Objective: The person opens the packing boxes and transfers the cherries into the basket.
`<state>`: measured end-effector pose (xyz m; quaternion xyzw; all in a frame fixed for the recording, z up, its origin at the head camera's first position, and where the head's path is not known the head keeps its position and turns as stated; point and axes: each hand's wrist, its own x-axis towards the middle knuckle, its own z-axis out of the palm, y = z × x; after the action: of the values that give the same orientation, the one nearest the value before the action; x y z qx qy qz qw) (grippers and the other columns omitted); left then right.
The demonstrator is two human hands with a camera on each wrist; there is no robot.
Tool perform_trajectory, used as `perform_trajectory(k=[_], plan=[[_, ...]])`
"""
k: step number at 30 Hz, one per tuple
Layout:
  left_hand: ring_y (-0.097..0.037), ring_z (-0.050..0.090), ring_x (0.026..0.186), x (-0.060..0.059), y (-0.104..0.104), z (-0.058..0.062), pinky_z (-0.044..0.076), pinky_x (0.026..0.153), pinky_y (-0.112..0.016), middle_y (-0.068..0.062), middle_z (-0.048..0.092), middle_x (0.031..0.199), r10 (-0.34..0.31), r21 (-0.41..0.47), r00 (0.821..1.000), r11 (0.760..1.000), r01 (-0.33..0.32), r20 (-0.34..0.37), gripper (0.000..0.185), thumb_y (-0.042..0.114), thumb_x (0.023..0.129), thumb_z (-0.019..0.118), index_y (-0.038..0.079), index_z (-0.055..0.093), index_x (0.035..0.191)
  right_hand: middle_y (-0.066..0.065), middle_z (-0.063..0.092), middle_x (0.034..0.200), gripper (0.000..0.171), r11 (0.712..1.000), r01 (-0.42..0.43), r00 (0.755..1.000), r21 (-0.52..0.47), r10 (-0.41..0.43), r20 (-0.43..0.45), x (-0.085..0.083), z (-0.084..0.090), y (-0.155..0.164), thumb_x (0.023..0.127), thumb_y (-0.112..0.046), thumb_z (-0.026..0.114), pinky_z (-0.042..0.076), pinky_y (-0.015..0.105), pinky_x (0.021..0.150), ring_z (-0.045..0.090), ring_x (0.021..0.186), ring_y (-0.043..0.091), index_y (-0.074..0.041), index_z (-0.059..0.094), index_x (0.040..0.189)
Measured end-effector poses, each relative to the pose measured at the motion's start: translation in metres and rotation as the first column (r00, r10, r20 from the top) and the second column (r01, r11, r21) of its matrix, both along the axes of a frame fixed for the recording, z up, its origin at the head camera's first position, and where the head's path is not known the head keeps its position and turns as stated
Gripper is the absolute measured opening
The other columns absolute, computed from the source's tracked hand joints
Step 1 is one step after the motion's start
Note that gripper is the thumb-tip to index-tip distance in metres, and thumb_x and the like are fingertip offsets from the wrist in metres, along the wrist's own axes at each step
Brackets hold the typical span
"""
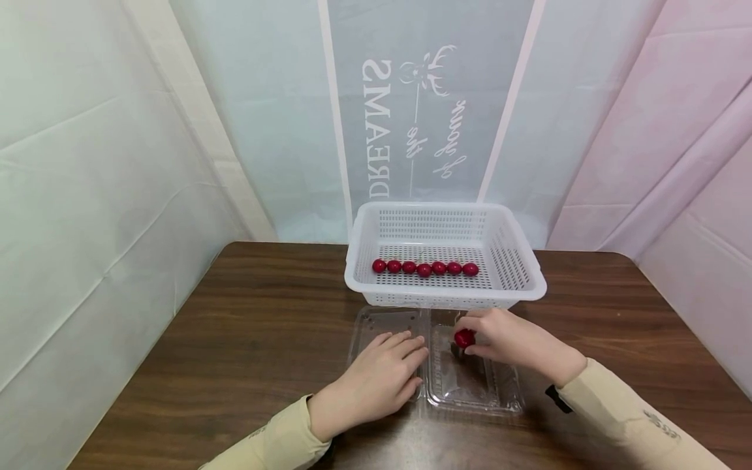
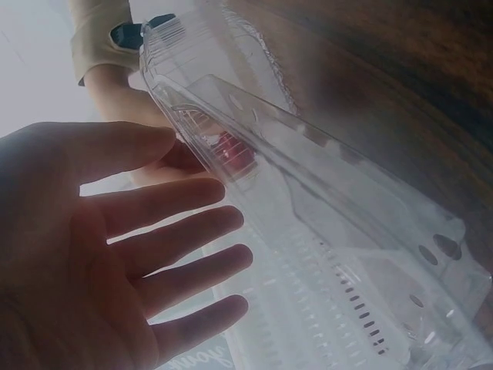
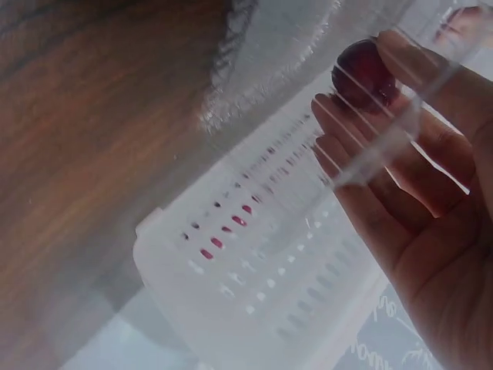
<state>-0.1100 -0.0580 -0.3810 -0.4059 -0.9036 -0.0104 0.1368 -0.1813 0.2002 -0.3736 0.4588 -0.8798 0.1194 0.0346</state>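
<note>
A clear plastic clamshell container lies unfolded on the table, its lid half on the left and its tray half on the right. Over the tray half, my right hand pinches a glossy dark-red cherry between thumb and fingers; the right wrist view shows the cherry through the clear wall. My left hand lies across the lid half near the fold, fingers extended and holding nothing. In the left wrist view, that hand has its fingers spread beside the clear plastic.
Just behind the container stands a white perforated basket. Several red cherries sit in a row along its floor. The brown wooden table extends to both sides, with pale curtains hanging around it.
</note>
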Motion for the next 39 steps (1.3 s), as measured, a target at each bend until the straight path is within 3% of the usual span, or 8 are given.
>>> perform_trajectory(k=[13,18,25,31,39], plan=[[-0.022,0.054,0.123,0.0,0.001,0.002,0.044,0.099,-0.041,-0.004,0.059,0.131,-0.001,0.013,1.0,1.0,0.001,-0.009,0.04,0.034,0.091,0.059,0.012,0.062,0.124,-0.002,0.066,0.087,0.027,1.0,-0.019,0.998,-0.021,0.018,-0.063,0.003,0.013,0.006,0.072,-0.012,0.08,0.05,0.02,0.06,0.061,0.071,0.004,-0.008,0.069,0.096],[-0.022,0.054,0.123,0.001,0.001,0.002,0.044,0.098,-0.041,-0.004,0.06,0.13,-0.005,0.013,1.0,1.0,0.006,-0.021,0.04,0.034,0.091,0.059,0.012,0.063,0.123,-0.001,0.066,0.086,0.028,0.998,-0.046,0.991,-0.04,0.041,-0.13,0.007,0.023,0.006,0.07,-0.011,0.081,0.052,0.022,0.062,0.062,0.073,0.007,-0.007,0.069,0.095],[-0.022,0.055,0.122,0.001,0.001,0.002,0.044,0.099,-0.041,-0.004,0.06,0.13,-0.008,0.006,1.0,1.0,0.008,-0.025,0.04,0.034,0.091,0.059,0.011,0.062,0.123,-0.003,0.064,0.087,0.033,0.989,-0.12,0.962,-0.082,0.095,-0.256,0.009,0.035,0.006,0.066,-0.011,0.083,0.052,0.025,0.063,0.06,0.075,0.006,-0.008,0.068,0.095],[-0.022,0.055,0.122,0.002,0.001,0.001,0.044,0.099,-0.041,-0.004,0.059,0.13,-0.01,0.002,1.0,1.0,0.01,-0.014,0.04,0.034,0.091,0.059,0.011,0.062,0.124,-0.006,0.064,0.091,0.035,0.988,-0.12,0.969,-0.099,0.095,-0.228,0.012,0.045,0.007,0.068,-0.01,0.082,0.05,0.018,0.063,0.06,0.075,0.002,-0.01,0.067,0.1],[-0.022,0.054,0.122,0.002,0.001,0.001,0.044,0.099,-0.041,-0.003,0.059,0.13,-0.008,0.001,1.0,1.0,0.008,-0.016,0.041,0.035,0.091,0.059,0.012,0.062,0.124,-0.004,0.065,0.087,0.036,0.988,-0.115,0.964,-0.102,0.086,-0.253,0.008,0.055,0.008,0.067,-0.01,0.082,0.05,0.019,0.06,0.06,0.071,0.003,-0.009,0.068,0.1]])
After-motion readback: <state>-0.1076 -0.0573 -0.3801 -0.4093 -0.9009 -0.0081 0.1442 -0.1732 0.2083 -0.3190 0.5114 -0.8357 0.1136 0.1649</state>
